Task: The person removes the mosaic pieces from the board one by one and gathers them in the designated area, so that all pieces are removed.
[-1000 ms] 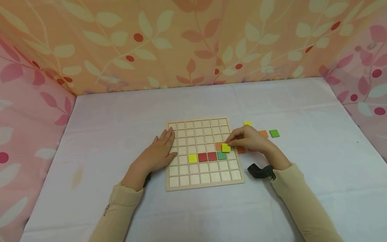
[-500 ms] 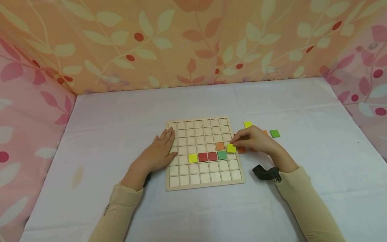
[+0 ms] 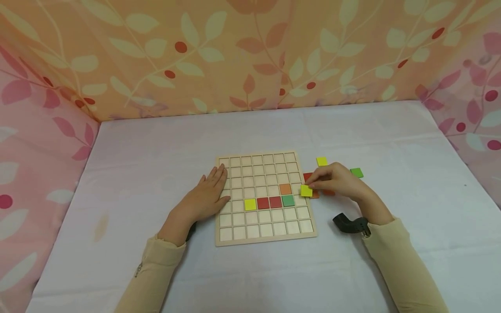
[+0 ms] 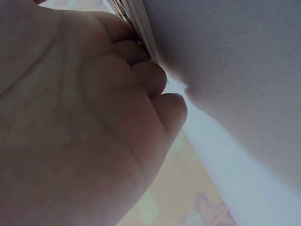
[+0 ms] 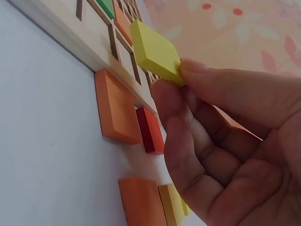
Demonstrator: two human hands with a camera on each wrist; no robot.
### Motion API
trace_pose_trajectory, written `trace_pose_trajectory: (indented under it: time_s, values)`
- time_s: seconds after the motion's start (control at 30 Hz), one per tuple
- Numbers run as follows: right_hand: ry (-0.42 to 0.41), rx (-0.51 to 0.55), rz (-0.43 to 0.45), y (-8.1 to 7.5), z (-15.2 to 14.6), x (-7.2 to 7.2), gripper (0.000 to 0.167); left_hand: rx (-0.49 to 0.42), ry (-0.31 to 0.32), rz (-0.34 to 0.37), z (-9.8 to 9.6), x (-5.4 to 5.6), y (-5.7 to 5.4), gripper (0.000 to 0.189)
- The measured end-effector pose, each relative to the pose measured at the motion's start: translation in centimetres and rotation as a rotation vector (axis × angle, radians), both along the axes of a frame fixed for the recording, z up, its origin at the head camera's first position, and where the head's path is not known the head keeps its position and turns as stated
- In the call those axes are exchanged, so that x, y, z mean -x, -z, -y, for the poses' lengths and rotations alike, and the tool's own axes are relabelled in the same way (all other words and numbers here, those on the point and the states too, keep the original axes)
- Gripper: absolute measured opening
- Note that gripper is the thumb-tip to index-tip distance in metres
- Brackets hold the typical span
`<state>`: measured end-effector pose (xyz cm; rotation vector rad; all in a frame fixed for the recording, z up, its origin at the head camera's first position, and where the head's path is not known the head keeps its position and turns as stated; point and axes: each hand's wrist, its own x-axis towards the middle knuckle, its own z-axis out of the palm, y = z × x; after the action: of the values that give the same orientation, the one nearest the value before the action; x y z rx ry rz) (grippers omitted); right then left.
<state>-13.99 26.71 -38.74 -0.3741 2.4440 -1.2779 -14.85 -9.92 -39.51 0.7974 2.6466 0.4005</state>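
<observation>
A wooden grid board [image 3: 242, 241] lies flat on the white table. My left hand [image 3: 203, 195] rests along its left edge with fingers straight; in the left wrist view the fingertips touch the board's side. Thumb and fingers of my right hand [image 3: 338, 180] pinch a yellow square tile [image 5: 157, 52] by one edge, held above the board's right rim. In the board's cells sit a yellow tile [image 3: 250, 204], two red tiles [image 3: 263, 203], a green tile [image 3: 288, 200] and, one row farther back, an orange tile [image 3: 285, 189].
Loose tiles lie right of the board: a yellow one [image 3: 322, 161], a green one [image 3: 356, 172], a red one [image 3: 307, 177] and orange ones [image 5: 115, 108], partly hidden by the right hand. A patterned cloth wall [image 3: 250, 56] stands behind the table.
My right hand has moved to the right with the yellow tile, from over the orange tile's cell to the board's right rim. The left hand stays in place.
</observation>
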Motion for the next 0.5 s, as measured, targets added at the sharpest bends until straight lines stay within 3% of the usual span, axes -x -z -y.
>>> trace_pose_trajectory:
  time_s: [0.5]
  values:
    - [0.047,-0.01,0.013,-0.1,-1.8,-0.6,0.01,0.003,-0.001,0.004,0.0,0.0,0.0,0.073]
